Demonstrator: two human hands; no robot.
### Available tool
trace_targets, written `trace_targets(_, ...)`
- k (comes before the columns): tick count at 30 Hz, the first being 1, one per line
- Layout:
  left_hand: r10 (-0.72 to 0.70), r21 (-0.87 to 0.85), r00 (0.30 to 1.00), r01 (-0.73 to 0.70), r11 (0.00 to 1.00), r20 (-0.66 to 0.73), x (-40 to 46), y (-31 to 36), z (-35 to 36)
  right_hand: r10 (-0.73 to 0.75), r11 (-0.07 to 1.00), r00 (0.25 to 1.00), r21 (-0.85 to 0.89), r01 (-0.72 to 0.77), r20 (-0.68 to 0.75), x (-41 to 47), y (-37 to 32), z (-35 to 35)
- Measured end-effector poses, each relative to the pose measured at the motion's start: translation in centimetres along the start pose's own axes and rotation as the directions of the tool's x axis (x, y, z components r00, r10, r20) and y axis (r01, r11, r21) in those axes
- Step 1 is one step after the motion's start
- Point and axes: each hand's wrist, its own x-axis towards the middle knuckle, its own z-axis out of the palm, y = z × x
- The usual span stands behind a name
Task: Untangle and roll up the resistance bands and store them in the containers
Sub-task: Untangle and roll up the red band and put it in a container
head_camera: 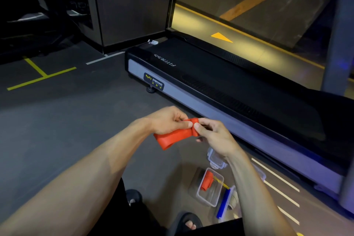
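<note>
Now we roll the flat orange rubber resistance band [173,137], left hand [168,120] and right hand [212,134] both pinching its coiled end; next, keep winding tightly.

I see a smooth, matt orange rubber band [173,138], a clear shiny plastic box [209,196], and rough grey floor [67,120].

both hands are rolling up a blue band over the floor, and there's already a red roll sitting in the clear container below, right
Not quite: the band pinched between the left hand and right hand is red, not blue, as the head view shows. The rest holds: a red roll already lies in the clear container on the floor below.
</note>
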Motion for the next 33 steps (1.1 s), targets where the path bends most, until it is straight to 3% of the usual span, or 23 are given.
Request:
trace_targets(3,-0.062,-0.031,0.997,0.063,0.998,0.047,0.0,-0.2,0.1,0.000,0.999,0.996,0.044,0.004,-0.091,0.0,0.1,0.1)
trace_targets(7,-0.039,-0.075,0.992,0.048,0.996,0.120,0.0,-0.1,0.1,0.047,0.990,0.988,0.142,-0.026,-0.146,0.0,0.1,-0.2)
trace_targets(19,0.006,-0.067,0.994,0.002,0.998,0.112,0.6,-0.3,0.5,0.067,0.995,0.980,0.081,-0.053,-0.187,0.2,-0.5,0.4)
trace_targets(25,0.005,-0.070,0.995,0.002,0.998,0.096,0.5,-0.3,0.4,0.052,0.996,0.985,0.083,-0.039,-0.165,0.2,-0.6,1.0)
trace_targets(33,-0.008,-0.018,0.998,0.009,1.000,0.057,0.3,-0.4,0.1,0.074,0.994,0.997,0.080,-0.074,0.003,0.2,-0.1,0.2)
